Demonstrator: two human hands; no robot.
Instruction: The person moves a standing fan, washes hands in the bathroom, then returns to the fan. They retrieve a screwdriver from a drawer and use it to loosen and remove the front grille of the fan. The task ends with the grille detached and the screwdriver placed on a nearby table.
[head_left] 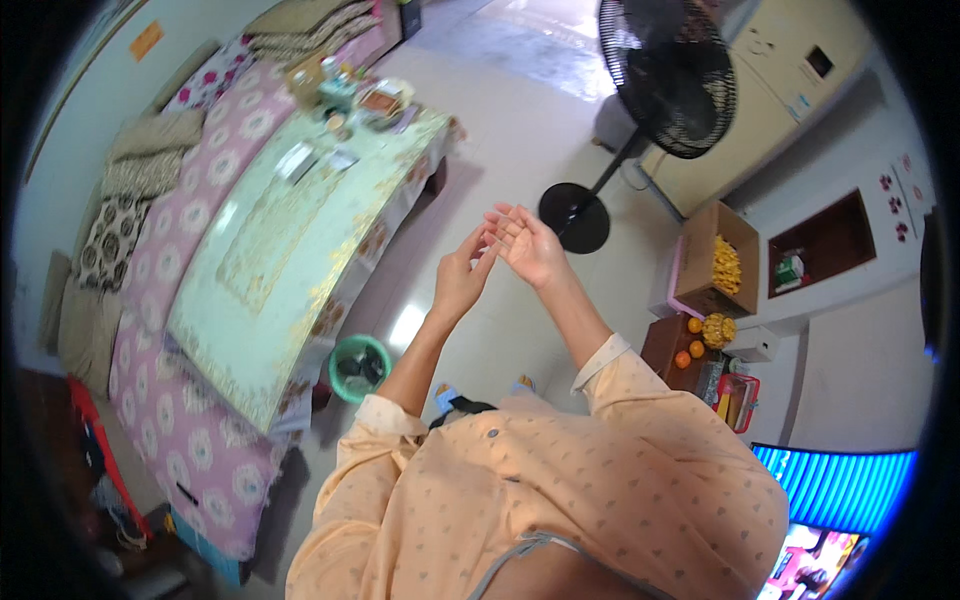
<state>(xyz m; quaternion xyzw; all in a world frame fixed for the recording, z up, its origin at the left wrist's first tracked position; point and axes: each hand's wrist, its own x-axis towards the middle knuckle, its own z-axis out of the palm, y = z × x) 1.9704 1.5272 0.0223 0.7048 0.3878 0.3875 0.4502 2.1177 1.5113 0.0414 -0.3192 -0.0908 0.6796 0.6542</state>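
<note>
Floor (490, 345): one fan (675, 90), one table (235, 325); left hand (463, 278) beside right hand (534, 252), each grip unclear.

Daylight reaches me brightest on the far floor (500, 110), a white glare spot sits off the right edge of the table (220, 320), and the screen (840, 490) glows blue. My fisheye bends straight lines, with the rim black and the lower left dim and soft.

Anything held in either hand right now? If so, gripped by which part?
Cannot tell: left hand and right hand are close together at the fingers; anything thin between them is too small to make out.
</note>
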